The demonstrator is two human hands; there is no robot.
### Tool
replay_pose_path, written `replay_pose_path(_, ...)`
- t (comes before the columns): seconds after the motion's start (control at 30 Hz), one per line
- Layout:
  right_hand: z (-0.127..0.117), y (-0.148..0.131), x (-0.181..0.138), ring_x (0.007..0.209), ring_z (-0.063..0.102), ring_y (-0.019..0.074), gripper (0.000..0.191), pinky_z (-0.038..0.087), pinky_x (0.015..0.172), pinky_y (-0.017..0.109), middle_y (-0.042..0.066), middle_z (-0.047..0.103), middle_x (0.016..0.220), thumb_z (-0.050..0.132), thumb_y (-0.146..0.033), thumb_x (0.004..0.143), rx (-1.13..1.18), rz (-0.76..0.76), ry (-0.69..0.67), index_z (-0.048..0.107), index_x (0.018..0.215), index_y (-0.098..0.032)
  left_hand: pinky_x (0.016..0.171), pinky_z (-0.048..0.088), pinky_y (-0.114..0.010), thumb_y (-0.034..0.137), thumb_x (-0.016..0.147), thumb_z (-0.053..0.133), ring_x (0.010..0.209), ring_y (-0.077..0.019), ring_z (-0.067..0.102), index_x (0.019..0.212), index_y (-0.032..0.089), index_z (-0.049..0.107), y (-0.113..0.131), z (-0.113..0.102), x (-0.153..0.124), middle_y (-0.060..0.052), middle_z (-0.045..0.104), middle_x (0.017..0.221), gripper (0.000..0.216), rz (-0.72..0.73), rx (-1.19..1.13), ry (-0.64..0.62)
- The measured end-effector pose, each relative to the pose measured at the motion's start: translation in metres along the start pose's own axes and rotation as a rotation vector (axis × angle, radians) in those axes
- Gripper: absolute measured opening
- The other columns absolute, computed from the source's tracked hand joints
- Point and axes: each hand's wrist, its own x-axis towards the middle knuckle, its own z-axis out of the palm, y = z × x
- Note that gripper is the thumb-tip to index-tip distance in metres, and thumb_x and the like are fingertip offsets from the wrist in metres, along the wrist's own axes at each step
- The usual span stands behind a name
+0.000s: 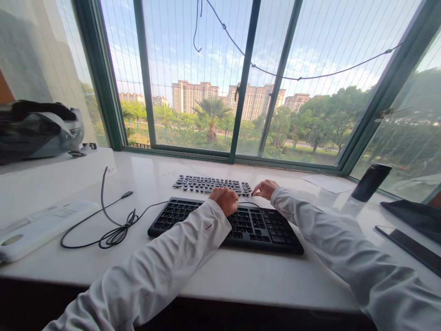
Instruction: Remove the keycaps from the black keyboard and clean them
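Note:
A black keyboard (275, 230) lies on the white counter, its key positions looking bare of caps. Behind it, loose black keycaps (203, 182) are laid out in rows like a keyboard. My left hand (224, 200) is closed above the keyboard's back edge; its fingertips are turned away, so anything in them is hidden. At the right end of the rows, my right hand (266, 189) pinches a small dark keycap (252, 194) against the counter. Both arms wear light grey sleeves.
A coiled cable (115, 234) lies left of the keyboard, near a white power strip (44, 225). A headset (41, 128) rests on a white box (69, 170). To the right are a dark can (371, 182), paper (329, 183) and a phone (409, 246). Windows stand behind.

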Motion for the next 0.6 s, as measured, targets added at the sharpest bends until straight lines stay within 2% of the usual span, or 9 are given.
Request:
replay_pose_path(0.13,-0.009,0.004,-0.018,0.071,0.06,0.0155,0.028,0.039,0.064,0.025,0.001,0.069,0.076,0.056,-0.049,0.078,0.021,-0.009,0.054,0.071,0.095,-0.032,0.071,0.047,-0.037,0.024,0.076,0.048,0.08,-0.0246,0.066,0.082,0.025,0.073,0.0,-0.002,0.0,-0.008,0.071,0.081,0.026,0.001,-0.007,-0.003)
replay_pose_path(0.3,-0.014,0.003,-0.066,0.065,0.054,0.0158,0.036,0.036,0.065,0.026,-0.001,0.062,0.057,0.05,-0.054,0.081,0.073,-0.06,0.28,0.068,0.097,-0.028,0.072,0.047,-0.036,0.026,0.076,0.05,0.08,-0.0245,0.066,0.087,0.027,0.073,0.007,-0.002,-0.001,-0.006,0.072,0.084,0.026,0.011,-0.029,0.013)
replay_pose_path(0.37,-0.011,0.0,-0.083,0.063,0.053,0.0158,0.038,0.035,0.066,0.026,0.0,0.06,0.053,0.048,-0.054,0.083,0.1,-0.068,0.325,0.067,0.099,-0.026,0.073,0.047,-0.035,0.027,0.076,0.05,0.081,-0.0237,0.066,0.088,0.026,0.073,0.011,-0.001,-0.002,-0.006,0.072,0.085,0.026,0.01,-0.039,0.01)
replay_pose_path(0.6,-0.014,-0.008,-0.1,0.055,0.05,0.0136,0.032,0.034,0.064,0.025,-0.002,0.058,0.049,0.053,-0.049,0.081,0.197,-0.172,0.266,0.066,0.095,-0.023,0.072,0.048,-0.03,0.026,0.076,0.049,0.083,-0.0194,0.066,0.09,0.031,0.072,0.02,0.003,-0.007,0.002,0.072,0.09,0.027,0.043,-0.074,0.053)
